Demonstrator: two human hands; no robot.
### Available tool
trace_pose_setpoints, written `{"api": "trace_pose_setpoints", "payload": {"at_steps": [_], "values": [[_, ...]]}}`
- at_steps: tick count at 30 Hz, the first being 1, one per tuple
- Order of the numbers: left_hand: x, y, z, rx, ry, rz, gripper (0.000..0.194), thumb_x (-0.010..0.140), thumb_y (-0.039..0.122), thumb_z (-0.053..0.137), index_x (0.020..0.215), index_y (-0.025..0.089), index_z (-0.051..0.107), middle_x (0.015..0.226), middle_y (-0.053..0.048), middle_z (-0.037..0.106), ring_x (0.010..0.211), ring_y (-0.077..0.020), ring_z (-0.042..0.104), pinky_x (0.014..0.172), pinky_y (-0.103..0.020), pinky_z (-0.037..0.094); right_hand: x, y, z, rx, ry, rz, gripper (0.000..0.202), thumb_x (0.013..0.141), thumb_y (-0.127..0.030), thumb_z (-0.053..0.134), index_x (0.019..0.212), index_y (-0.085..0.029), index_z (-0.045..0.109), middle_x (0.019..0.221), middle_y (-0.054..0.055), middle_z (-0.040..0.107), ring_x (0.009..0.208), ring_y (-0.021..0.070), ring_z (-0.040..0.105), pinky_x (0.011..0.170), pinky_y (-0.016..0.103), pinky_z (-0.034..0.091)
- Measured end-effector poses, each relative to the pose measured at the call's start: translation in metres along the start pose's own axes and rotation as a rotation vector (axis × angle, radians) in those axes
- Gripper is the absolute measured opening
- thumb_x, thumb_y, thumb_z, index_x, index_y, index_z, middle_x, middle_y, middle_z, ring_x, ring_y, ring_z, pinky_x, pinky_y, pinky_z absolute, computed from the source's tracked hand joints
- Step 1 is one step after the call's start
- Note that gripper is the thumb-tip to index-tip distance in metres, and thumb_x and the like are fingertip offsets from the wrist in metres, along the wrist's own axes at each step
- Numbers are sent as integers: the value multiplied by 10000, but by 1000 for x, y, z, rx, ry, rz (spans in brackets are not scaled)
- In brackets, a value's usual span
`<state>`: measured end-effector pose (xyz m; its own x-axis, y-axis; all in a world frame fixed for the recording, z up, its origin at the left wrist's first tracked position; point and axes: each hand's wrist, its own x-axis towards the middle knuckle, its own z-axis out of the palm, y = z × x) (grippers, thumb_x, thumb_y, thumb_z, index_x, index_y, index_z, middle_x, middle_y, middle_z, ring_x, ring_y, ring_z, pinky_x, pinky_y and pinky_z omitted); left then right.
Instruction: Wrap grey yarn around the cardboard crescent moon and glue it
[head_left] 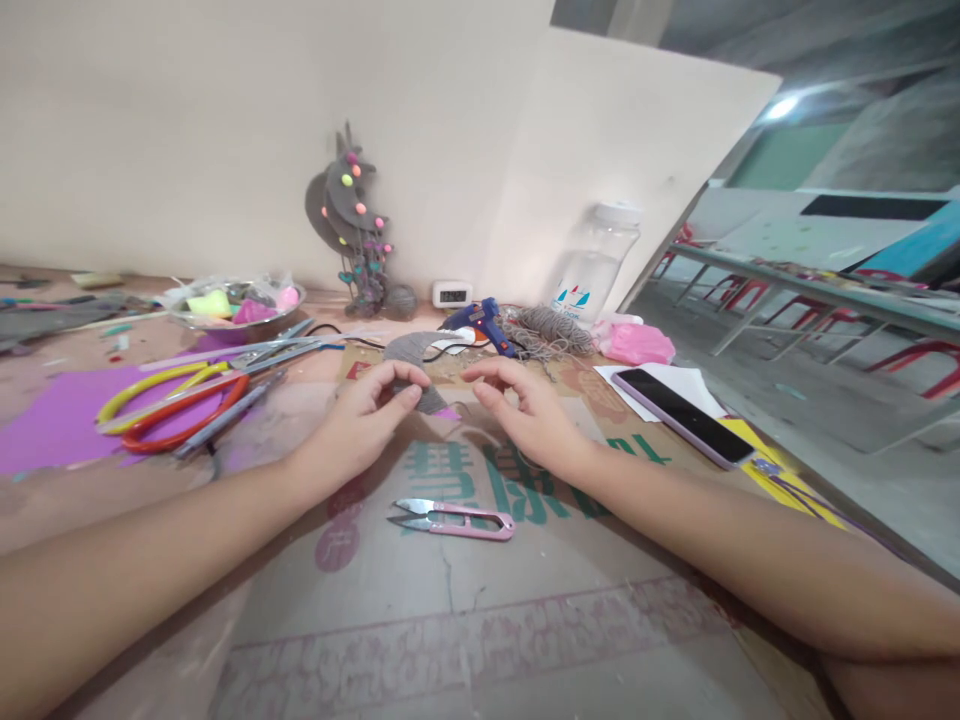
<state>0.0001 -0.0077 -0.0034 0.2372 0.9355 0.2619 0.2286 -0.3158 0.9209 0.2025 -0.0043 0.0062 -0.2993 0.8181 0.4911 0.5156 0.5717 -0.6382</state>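
Observation:
A curved crescent piece wrapped in grey yarn (pixel 409 348) is pinched near its lower end by my left hand (pixel 371 405). A bit of purple (pixel 448 412) shows at that end, just past the thumb. My right hand (pixel 525 405) is a short way to the right, thumb and fingers drawn together on what looks like a thin strand of yarn, mostly hidden by the fingers. Below both hands, pink thread snips (pixel 469 521) lie on the printed cardboard (pixel 360 620), blades pointing left.
On the left are scissors with red and yellow handles (pixel 184 420), purple sheets (pixel 45 425) and a bowl (pixel 262 322). Behind stand a decorated grey crescent (pixel 345 200), small clock (pixel 452 294), blue glue gun (pixel 487 322), grey yarn (pixel 551 328) and bottle (pixel 600 260). A phone (pixel 679 415) lies right.

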Motion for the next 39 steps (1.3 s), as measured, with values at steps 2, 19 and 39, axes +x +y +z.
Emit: {"api": "trace_pose_setpoints", "payload": {"at_steps": [2,19,39], "values": [[0,-2,-1,33,-10,37,150,839,309,486,924,200,546,845,1,554,744,-145,515,674,-259,403,-3,-4,2,-2,-67,-1,204,865,-233,485,1025,-178,600,928,41,636,749,127,549,644,252,429],[-1,-4,-2,13,11,33,228,838,333,518,1024,202,530,862,-7,571,758,-152,564,662,-259,436,-3,-7,-4,-138,-46,-99,209,886,-279,497,761,-137,584,650,-16,535,581,84,464,561,212,363],[3,-6,-3,108,24,58,166,833,282,510,966,194,556,859,-6,577,766,-149,542,686,-270,430,-30,-27,-1,-551,-421,-584,270,899,-111,339,1044,-136,566,869,64,625,787,150,544,721,283,467]]}}
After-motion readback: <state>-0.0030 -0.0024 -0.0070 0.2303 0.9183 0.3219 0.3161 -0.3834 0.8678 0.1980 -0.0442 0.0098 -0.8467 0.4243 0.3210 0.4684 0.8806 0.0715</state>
